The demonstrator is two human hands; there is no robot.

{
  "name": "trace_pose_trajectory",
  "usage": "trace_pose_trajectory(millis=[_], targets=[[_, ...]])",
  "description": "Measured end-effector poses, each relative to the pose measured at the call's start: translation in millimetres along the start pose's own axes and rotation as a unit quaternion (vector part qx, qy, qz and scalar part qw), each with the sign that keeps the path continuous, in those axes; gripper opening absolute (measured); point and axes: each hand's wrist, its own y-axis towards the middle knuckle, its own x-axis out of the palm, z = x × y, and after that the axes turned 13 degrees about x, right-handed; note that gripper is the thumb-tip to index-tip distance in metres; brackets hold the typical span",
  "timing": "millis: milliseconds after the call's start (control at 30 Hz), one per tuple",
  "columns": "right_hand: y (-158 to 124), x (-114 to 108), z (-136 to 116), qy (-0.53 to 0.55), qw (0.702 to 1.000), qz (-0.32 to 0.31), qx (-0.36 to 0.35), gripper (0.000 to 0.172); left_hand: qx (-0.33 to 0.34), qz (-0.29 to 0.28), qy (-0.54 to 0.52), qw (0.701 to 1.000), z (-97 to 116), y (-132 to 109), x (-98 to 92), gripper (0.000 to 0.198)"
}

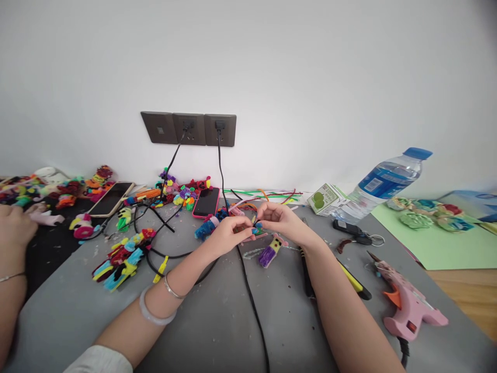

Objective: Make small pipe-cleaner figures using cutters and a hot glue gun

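In the middle of the table my left hand (pixel 230 235) and my right hand (pixel 282 221) meet, thumbs and fingertips pinched together. Between them is something small, mostly covered by the fingers, which I cannot make out. Just below lies a purple and pale yellow pipe-cleaner figure (pixel 267 255) with a small face and pink ears. A silvery tinsel stem (pixel 253 253) shows beside it. Blue fuzzy pieces (pixel 205 228) lie behind my left hand, and loose pipe cleaners (pixel 264 196) lie along the wall.
A pink glue gun (pixel 411 305), a key fob (pixel 351 228) and a yellow-black tool (pixel 355 282) lie on the right. A water bottle (pixel 384 181) leans near a juice box (pixel 326 199). Black cables (pixel 252 305) cross the table. Another person's hand (pixel 14 228) is at left, by colourful figures (pixel 126 256).
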Motion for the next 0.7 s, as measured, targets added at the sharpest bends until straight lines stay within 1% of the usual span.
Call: trace_pose_trajectory(millis=[133, 200, 300, 367, 467, 600, 700], targets=[[0.3, 1.5, -0.7, 0.004, 1.000, 0.011, 0.007, 0.019, 0.025, 0.017, 0.035, 0.999, 3.5, -0.1, -0.5, 0.019], [1.1, 1.9, -1.0, 0.008, 0.999, 0.038, -0.005, 0.018, 0.044, 0.037, 0.054, 0.997, 3.5, -0.3, 0.1, 0.017], [3.6, 3.1, -0.6, 0.023, 0.995, 0.092, -0.040, 0.019, 0.076, 0.075, 0.087, 0.990, 2.1, -1.0, 1.4, 0.017], [5.8, 5.1, -0.1, 0.027, 0.993, 0.102, -0.050, 0.019, 0.094, 0.099, 0.114, 0.984, 1.2, -1.3, 1.9, 0.017], [8.1, 9.3, -0.1, 0.013, 0.995, 0.092, -0.044, 0.019, 0.110, 0.112, 0.142, 0.977, 0.6, -1.4, 1.8, 0.017], [6.4, 10.7, -1.0, -0.006, 0.999, 0.045, -0.013, 0.020, 0.117, 0.085, 0.161, 0.976, 0.7, -1.1, 1.9, 0.013], [2.2, 4.1, 0.2, -0.001, 0.999, 0.008, 0.032, 0.023, 0.107, 0.064, 0.153, 0.980, 2.4, -1.3, 1.7, 0.011]])
